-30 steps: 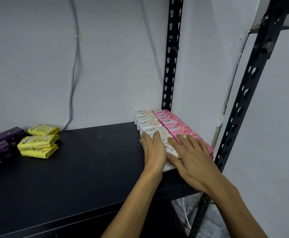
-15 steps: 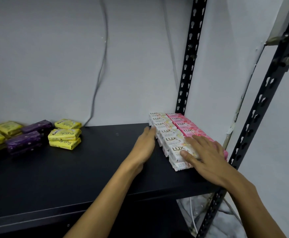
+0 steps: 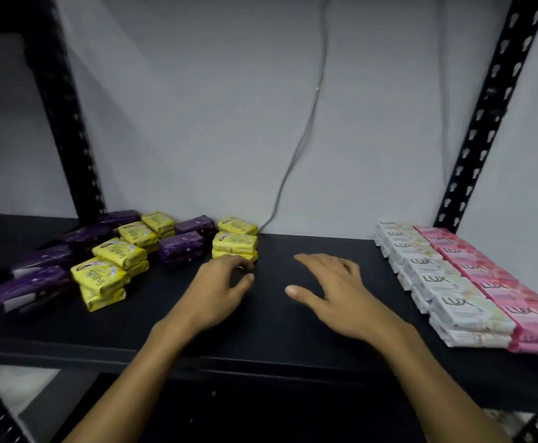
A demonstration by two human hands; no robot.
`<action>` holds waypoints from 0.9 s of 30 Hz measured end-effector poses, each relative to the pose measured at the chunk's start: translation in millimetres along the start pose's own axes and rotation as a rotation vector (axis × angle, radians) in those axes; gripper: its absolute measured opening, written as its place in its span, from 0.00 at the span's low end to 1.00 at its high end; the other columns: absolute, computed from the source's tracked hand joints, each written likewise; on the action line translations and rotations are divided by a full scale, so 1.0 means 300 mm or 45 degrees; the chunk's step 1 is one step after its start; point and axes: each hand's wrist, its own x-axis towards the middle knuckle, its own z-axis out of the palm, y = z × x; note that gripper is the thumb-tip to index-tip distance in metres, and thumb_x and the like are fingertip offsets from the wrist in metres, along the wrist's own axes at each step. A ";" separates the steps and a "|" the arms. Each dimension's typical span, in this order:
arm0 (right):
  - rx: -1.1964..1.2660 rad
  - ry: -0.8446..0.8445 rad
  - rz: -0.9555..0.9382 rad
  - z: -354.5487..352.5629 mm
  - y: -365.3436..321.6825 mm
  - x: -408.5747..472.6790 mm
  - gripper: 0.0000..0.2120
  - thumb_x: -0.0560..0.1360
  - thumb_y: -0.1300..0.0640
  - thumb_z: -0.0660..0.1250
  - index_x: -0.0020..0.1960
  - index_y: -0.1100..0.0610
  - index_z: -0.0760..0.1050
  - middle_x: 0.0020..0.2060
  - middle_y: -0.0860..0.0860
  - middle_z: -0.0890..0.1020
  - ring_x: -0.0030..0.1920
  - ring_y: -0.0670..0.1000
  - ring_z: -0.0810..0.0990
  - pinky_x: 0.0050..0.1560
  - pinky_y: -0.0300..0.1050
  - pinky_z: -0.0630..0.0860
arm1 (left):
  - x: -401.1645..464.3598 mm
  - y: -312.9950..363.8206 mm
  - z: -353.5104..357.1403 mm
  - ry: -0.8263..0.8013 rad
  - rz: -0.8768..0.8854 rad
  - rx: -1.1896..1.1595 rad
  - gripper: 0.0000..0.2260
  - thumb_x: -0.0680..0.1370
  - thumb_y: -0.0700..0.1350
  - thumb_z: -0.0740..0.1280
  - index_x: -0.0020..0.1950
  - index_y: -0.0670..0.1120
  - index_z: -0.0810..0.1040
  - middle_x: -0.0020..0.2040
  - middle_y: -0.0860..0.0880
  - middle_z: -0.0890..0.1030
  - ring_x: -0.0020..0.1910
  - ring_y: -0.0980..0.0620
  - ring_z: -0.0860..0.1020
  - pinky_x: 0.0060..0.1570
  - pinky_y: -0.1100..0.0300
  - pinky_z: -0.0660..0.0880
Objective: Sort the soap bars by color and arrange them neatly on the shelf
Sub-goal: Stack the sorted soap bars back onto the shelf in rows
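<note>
On the black shelf point(image 3: 293, 330), white soap bars point(image 3: 437, 276) and pink soap bars point(image 3: 497, 282) lie in two neat stacked rows at the right. At the left, yellow soap bars point(image 3: 234, 243) and purple soap bars point(image 3: 181, 246) sit in mixed small stacks. My left hand point(image 3: 219, 289) hovers over the shelf, its loosely curled fingertips at the front of the nearest yellow stack, holding nothing. My right hand point(image 3: 334, 289) is spread flat just above the shelf's middle, apart from every bar.
A grey cable point(image 3: 306, 132) runs down the white back wall to the shelf. Black perforated uprights point(image 3: 485, 107) stand at the back right and back left. More yellow bars point(image 3: 101, 276) and purple bars point(image 3: 31, 282) lie near the left edge.
Both hands left the white and pink rows at the right and moved left to the shelf's middle. The view swung left, bringing the yellow and purple stacks into sight.
</note>
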 end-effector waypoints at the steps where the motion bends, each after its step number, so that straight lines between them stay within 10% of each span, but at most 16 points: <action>1: -0.006 -0.040 -0.037 0.039 -0.024 0.053 0.32 0.79 0.35 0.56 0.78 0.47 0.56 0.74 0.44 0.63 0.76 0.46 0.56 0.76 0.50 0.49 | -0.011 -0.038 -0.005 -0.012 -0.015 0.055 0.08 0.79 0.49 0.68 0.58 0.51 0.81 0.55 0.56 0.81 0.55 0.57 0.77 0.57 0.62 0.73; 9: 0.262 0.084 -0.073 0.215 -0.123 0.379 0.35 0.75 0.47 0.71 0.76 0.49 0.58 0.69 0.50 0.63 0.68 0.56 0.69 0.67 0.57 0.70 | -0.006 -0.144 -0.007 0.230 -0.129 0.280 0.16 0.77 0.48 0.69 0.65 0.48 0.77 0.69 0.47 0.72 0.67 0.46 0.67 0.65 0.56 0.66; 15: 0.419 0.162 -0.111 0.273 -0.062 0.430 0.23 0.75 0.55 0.73 0.69 0.53 0.73 0.62 0.46 0.68 0.60 0.44 0.71 0.59 0.26 0.66 | 0.137 -0.255 -0.126 0.372 -0.120 0.578 0.22 0.74 0.55 0.72 0.63 0.46 0.73 0.64 0.45 0.76 0.63 0.42 0.70 0.63 0.48 0.69; 20: 0.573 0.217 -0.092 0.288 -0.050 0.444 0.20 0.72 0.57 0.76 0.62 0.50 0.77 0.58 0.44 0.69 0.58 0.45 0.74 0.63 0.46 0.75 | 0.166 -0.328 -0.113 0.219 -0.279 0.436 0.25 0.73 0.55 0.75 0.62 0.46 0.69 0.60 0.43 0.78 0.58 0.41 0.75 0.56 0.47 0.73; 27: 0.621 0.211 -0.024 0.266 -0.042 0.446 0.20 0.69 0.57 0.79 0.57 0.46 0.77 0.55 0.47 0.69 0.54 0.49 0.76 0.60 0.45 0.75 | 0.144 -0.355 -0.124 0.238 -0.290 0.266 0.25 0.73 0.48 0.77 0.64 0.44 0.70 0.61 0.44 0.77 0.60 0.43 0.74 0.56 0.52 0.70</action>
